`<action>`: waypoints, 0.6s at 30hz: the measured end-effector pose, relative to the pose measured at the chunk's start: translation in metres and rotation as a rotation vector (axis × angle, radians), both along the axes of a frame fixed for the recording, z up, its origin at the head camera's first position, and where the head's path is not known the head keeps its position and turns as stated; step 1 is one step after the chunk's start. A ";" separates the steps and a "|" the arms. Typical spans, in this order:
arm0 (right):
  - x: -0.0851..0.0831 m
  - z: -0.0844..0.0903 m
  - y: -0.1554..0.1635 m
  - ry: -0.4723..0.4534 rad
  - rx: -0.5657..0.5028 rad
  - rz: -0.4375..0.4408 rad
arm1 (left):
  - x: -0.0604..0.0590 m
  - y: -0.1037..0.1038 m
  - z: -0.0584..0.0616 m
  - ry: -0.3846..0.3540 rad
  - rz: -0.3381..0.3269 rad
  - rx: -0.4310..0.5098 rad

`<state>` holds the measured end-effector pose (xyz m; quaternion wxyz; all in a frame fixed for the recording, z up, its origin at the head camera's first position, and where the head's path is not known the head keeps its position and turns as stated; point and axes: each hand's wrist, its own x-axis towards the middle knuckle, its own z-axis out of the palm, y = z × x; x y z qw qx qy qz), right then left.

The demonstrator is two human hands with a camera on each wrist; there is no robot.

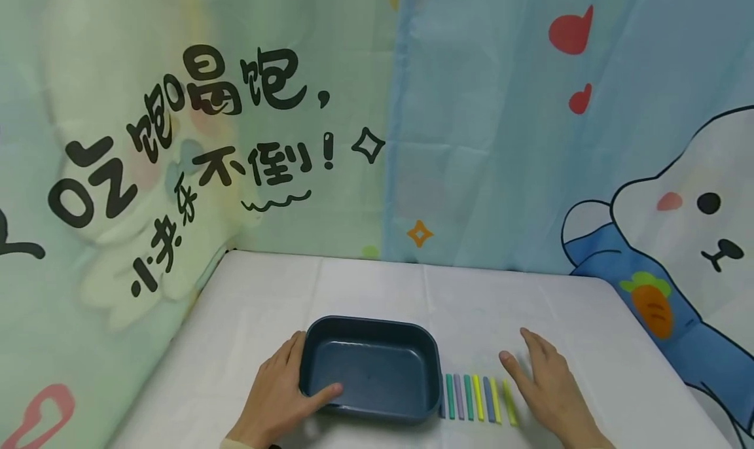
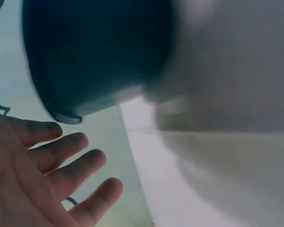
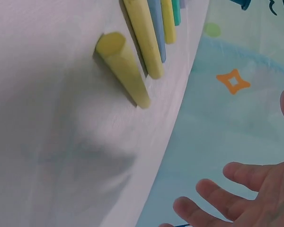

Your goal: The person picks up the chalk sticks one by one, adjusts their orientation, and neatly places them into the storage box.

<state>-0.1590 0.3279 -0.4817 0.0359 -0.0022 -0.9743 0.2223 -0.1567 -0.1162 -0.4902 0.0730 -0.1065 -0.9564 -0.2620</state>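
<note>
A dark blue rectangular tray stands on the white-covered table, near the front. My left hand lies against its left side, thumb over the near rim and fingers straight along the outer wall. In the left wrist view the tray is a blur beyond the spread fingers. Right of the tray lies a row of several coloured sticks, green, purple, blue and yellow. My right hand rests flat and open on the cloth just right of the last yellow stick, holding nothing.
Printed fabric curtains with cartoon figures and writing close off the table at the back and left. The table's left edge meets the left curtain. White cloth stretches behind the tray and to the right of my right hand.
</note>
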 end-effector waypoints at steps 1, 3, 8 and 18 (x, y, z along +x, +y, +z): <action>0.001 0.001 0.001 -0.013 -0.005 -0.007 | 0.001 -0.001 -0.003 0.002 -0.002 0.004; 0.004 0.004 0.003 -0.042 -0.012 -0.021 | 0.003 -0.001 -0.007 0.009 -0.009 0.012; 0.009 0.006 0.006 -0.133 -0.016 -0.059 | 0.005 0.000 -0.013 0.001 -0.017 0.033; 0.013 0.003 0.009 -0.180 -0.059 -0.083 | 0.008 0.001 -0.014 -0.044 -0.021 0.052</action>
